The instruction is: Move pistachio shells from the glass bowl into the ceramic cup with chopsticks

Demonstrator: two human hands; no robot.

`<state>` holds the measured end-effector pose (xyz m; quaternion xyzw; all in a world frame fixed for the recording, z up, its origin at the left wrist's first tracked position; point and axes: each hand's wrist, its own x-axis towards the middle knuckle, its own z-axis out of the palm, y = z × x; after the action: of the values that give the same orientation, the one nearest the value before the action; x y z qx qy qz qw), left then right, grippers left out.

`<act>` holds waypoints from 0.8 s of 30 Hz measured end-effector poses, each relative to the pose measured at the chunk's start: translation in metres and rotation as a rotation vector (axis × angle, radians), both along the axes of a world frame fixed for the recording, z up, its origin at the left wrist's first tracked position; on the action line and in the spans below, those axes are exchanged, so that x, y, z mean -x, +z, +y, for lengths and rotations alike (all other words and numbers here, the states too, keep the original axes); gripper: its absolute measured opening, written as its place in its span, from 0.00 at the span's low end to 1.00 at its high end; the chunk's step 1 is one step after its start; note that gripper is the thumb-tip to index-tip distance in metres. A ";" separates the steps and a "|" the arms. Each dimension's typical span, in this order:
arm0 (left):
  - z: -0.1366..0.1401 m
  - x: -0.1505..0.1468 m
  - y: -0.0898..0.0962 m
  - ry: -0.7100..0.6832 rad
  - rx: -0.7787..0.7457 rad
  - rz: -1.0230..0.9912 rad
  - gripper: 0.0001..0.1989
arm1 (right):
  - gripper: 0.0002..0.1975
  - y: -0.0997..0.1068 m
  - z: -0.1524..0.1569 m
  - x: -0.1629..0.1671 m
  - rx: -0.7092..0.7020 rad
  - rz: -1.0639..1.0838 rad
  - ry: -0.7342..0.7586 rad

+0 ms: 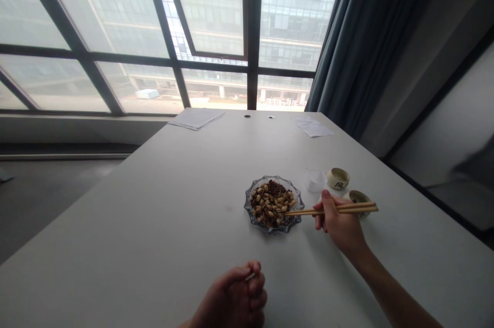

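Observation:
My right hand (341, 222) grips a pair of wooden chopsticks (304, 211), held nearly level and pointing left. Their tips reach into the right side of a scalloped glass dish (252, 221) and touch or hover just over its contents; I cannot tell which. Pale nuts in shells, which look like pistachios (264, 199), fill the dish, mixed with small dark reddish-brown pieces (276, 187). My left hand (241, 294) rests near the front of the table, palm partly turned up, fingers curled together and thumb against the index finger, with nothing visible in it.
Right of the dish stand a clear plastic container (315, 182) and a small cream cup (338, 179) with a dark character. Another small cup (358, 197) sits partly behind my right hand. Papers (196, 118) and a sheet (313, 127) lie at the white table's (173, 204) far end.

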<state>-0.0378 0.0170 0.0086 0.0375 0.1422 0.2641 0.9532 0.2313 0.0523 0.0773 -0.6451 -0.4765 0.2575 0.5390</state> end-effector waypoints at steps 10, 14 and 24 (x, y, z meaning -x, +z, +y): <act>0.001 0.000 -0.001 -0.015 -0.008 0.016 0.07 | 0.26 0.036 -0.015 -0.007 0.184 -0.161 0.278; -0.003 -0.001 0.004 0.012 0.000 0.041 0.07 | 0.24 0.042 -0.014 -0.006 0.198 -0.288 0.353; 0.000 0.001 -0.004 -0.035 -0.048 0.012 0.08 | 0.23 0.046 -0.010 -0.007 0.212 -0.306 0.494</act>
<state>-0.0386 0.0174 0.0048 0.0645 0.1409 0.2505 0.9556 0.2387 0.0423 0.1229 -0.5934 -0.6652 0.3288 0.3117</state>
